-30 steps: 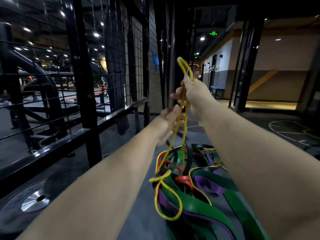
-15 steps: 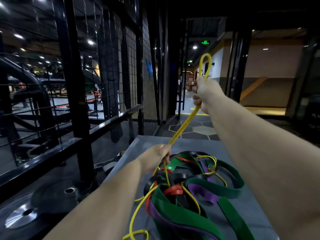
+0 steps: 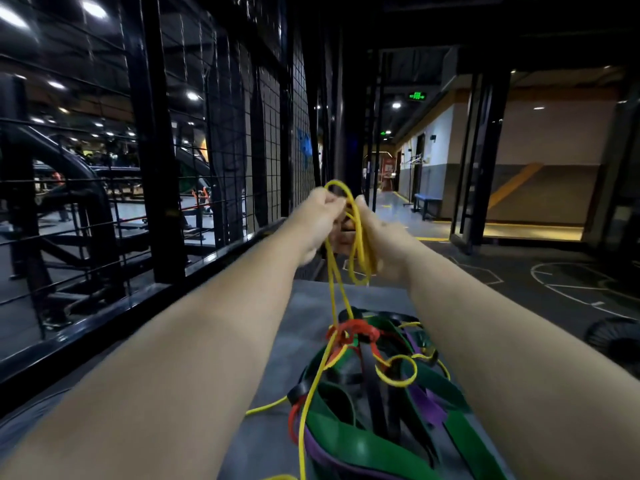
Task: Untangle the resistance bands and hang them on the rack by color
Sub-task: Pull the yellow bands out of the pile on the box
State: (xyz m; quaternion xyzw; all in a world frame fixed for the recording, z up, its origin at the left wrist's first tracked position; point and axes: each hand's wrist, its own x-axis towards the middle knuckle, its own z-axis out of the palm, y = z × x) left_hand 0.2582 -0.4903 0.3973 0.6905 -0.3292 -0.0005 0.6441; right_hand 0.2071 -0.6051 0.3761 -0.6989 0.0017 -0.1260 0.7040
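Both hands are raised close together above the far end of the desk (image 3: pixel 308 306), and both are closed on the yellow band (image 3: pixel 331 289). The left hand (image 3: pixel 320 218) pinches it with curled fingers near the top of a loop, and the right hand (image 3: pixel 379 237) holds gathered coils of it that hang just below the palm. From the hands, thin yellow strands run down into the tangle (image 3: pixel 346 400) lying on the desk between the forearms. There they pass through a knot of red band (image 3: pixel 360 330) and run among wide green bands (image 3: pixel 346 441), a purple band (image 3: pixel 427 408) and black bands (image 3: pixel 372 389). More yellow curls out on the right of the heap and trails toward the near edge. The yellow band looks the thinnest and lightest of the lot, soft and stretchy, so a hard pull would likely lengthen it and tighten the red knot rather than free it. The better hold, I judge, is close to the knot, with one hand pinning the red band and the other feeding slack yellow back through. The wide green bands should be heavier, floppy and somewhat grippy against each other. A black wire mesh panel (image 3: pixel 225 150) stands to the left of the desk; whether that is the rack I cannot tell.
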